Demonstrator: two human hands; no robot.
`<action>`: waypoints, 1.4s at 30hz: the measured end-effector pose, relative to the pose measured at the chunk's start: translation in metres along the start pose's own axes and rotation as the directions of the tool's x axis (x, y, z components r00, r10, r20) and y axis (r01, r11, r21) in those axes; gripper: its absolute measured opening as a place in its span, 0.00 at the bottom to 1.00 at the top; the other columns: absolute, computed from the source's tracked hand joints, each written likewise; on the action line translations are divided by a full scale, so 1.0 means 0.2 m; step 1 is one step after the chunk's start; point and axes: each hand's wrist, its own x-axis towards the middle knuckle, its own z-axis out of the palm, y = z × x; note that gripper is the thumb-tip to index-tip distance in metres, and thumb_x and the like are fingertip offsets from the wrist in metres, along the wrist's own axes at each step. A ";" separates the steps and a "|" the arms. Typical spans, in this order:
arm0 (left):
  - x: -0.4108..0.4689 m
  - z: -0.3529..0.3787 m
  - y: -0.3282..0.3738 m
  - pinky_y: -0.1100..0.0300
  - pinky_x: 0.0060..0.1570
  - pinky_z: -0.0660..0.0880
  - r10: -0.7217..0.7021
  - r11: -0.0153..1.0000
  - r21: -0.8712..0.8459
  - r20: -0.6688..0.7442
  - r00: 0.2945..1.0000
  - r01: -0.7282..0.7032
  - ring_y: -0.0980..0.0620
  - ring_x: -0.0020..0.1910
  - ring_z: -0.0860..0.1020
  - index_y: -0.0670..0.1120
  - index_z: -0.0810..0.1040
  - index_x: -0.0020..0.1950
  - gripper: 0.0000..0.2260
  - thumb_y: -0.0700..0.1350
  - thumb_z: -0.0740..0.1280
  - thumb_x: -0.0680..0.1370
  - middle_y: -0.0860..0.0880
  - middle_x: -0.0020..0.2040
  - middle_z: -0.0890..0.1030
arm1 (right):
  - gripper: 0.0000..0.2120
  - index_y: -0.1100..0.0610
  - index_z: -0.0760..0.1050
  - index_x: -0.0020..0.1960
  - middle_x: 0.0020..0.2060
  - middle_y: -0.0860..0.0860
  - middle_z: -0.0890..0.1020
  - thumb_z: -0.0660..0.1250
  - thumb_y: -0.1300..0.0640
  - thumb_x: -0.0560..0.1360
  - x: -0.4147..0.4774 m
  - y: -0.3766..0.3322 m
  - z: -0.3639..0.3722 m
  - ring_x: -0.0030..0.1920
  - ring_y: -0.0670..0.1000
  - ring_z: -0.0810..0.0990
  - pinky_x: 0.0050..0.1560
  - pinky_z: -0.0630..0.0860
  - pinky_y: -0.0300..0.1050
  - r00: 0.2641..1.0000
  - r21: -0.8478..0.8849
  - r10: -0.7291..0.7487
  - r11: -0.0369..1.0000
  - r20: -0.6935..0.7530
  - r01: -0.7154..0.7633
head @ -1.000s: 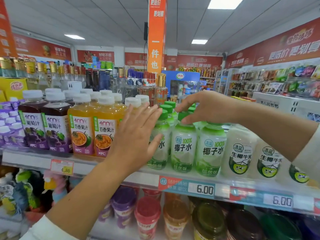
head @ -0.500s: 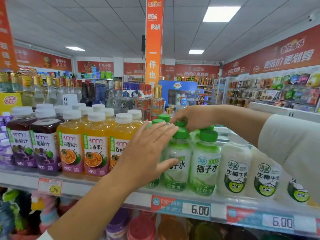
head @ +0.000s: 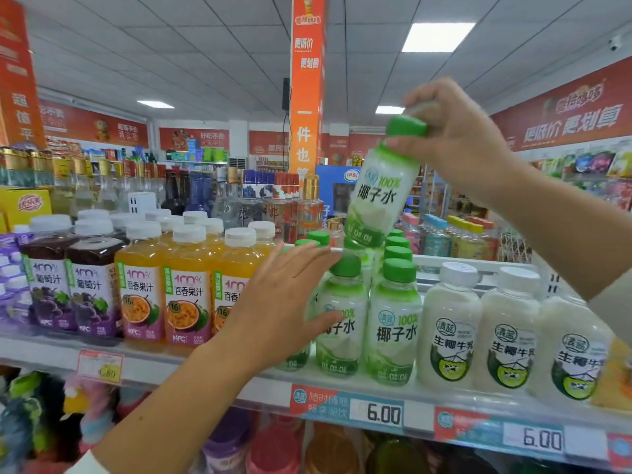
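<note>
My right hand [head: 458, 138] grips a coconut water bottle [head: 381, 193] by its green cap and holds it tilted in the air above the shelf. Below it stand rows of the same green-capped bottles [head: 395, 323] on the shelf [head: 219, 384]. My left hand [head: 284, 302] is flat, fingers straight, resting against the front-left green-capped bottle [head: 342, 330] and partly hiding another bottle behind it.
Orange passion-fruit juice bottles [head: 184, 285] and dark grape juice bottles [head: 51, 285] stand to the left. White coconut milk bottles [head: 451, 323] stand to the right. Price tags reading 6.00 [head: 383, 413] line the shelf edge. Glass bottles [head: 260, 200] fill the shelf behind.
My right hand has lifted a green-capped bottle out of the rows and raised it up to the right. My left hand has stayed against the front bottles.
</note>
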 end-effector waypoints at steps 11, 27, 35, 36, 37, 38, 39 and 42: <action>-0.47 -0.13 0.17 0.63 0.63 0.72 -0.219 0.370 -0.827 0.364 0.905 0.422 0.69 0.65 0.72 0.69 0.49 0.76 0.51 0.48 0.80 0.66 0.75 0.66 0.70 | 0.17 0.54 0.74 0.55 0.45 0.51 0.86 0.72 0.54 0.68 -0.51 -0.17 0.26 0.42 0.49 0.84 0.39 0.79 0.43 0.965 0.414 0.189 0.875 0.182 -0.249; -1.41 -0.11 0.16 0.49 0.65 0.74 -0.312 0.079 -0.676 0.681 0.662 0.733 0.60 0.66 0.75 0.69 0.61 0.72 0.38 0.51 0.79 0.70 0.67 0.67 0.74 | 0.08 0.55 0.79 0.53 0.47 0.56 0.85 0.72 0.58 0.74 -1.25 -0.04 1.06 0.41 0.53 0.84 0.44 0.80 0.52 0.704 0.472 0.570 0.524 0.423 -0.709; -1.61 -0.13 0.25 0.54 0.63 0.75 -0.391 0.050 -0.662 0.676 0.625 0.748 0.63 0.67 0.73 0.71 0.58 0.74 0.40 0.51 0.78 0.70 0.67 0.71 0.69 | 0.08 0.48 0.79 0.53 0.42 0.52 0.84 0.72 0.54 0.74 -1.46 -0.11 1.16 0.39 0.50 0.84 0.35 0.79 0.45 0.666 0.429 0.602 0.510 0.440 -0.745; -1.61 -0.14 0.27 0.60 0.61 0.76 -0.408 0.075 -0.647 0.675 0.615 0.759 0.68 0.65 0.72 0.72 0.57 0.73 0.41 0.50 0.78 0.71 0.69 0.71 0.67 | 0.09 0.48 0.79 0.53 0.44 0.53 0.84 0.73 0.54 0.74 -1.47 -0.11 1.17 0.41 0.51 0.84 0.37 0.80 0.47 0.670 0.426 0.613 0.520 0.418 -0.741; -1.62 -0.15 0.28 0.67 0.56 0.75 -0.421 0.101 -0.631 0.674 0.608 0.769 0.72 0.62 0.72 0.72 0.55 0.73 0.41 0.49 0.77 0.72 0.72 0.70 0.64 | 0.08 0.49 0.78 0.52 0.45 0.54 0.83 0.73 0.54 0.73 -1.49 -0.12 1.18 0.43 0.51 0.84 0.39 0.81 0.49 0.675 0.428 0.622 0.525 0.397 -0.735; -1.62 -0.15 0.30 0.73 0.52 0.74 -0.429 0.125 -0.616 0.674 0.602 0.778 0.76 0.60 0.71 0.72 0.53 0.73 0.42 0.48 0.77 0.72 0.74 0.68 0.62 | 0.08 0.49 0.78 0.52 0.47 0.54 0.83 0.73 0.54 0.74 -1.50 -0.12 1.19 0.44 0.52 0.83 0.42 0.82 0.51 0.675 0.435 0.629 0.522 0.386 -0.734; -1.63 -0.16 0.30 0.75 0.50 0.72 -0.431 0.144 -0.603 0.676 0.599 0.784 0.78 0.58 0.70 0.71 0.51 0.74 0.44 0.48 0.77 0.72 0.75 0.67 0.61 | 0.08 0.50 0.78 0.52 0.48 0.54 0.83 0.72 0.54 0.74 -1.51 -0.12 1.19 0.45 0.52 0.83 0.45 0.81 0.53 0.671 0.449 0.630 0.506 0.391 -0.737; -1.66 -0.14 0.27 0.69 0.51 0.76 -0.378 0.003 -0.608 0.735 0.563 0.794 0.69 0.58 0.76 0.69 0.50 0.76 0.47 0.48 0.79 0.70 0.69 0.66 0.69 | 0.08 0.52 0.78 0.54 0.50 0.52 0.83 0.70 0.58 0.75 -1.54 -0.12 1.18 0.47 0.53 0.82 0.45 0.78 0.52 0.662 0.547 0.610 0.405 0.435 -0.732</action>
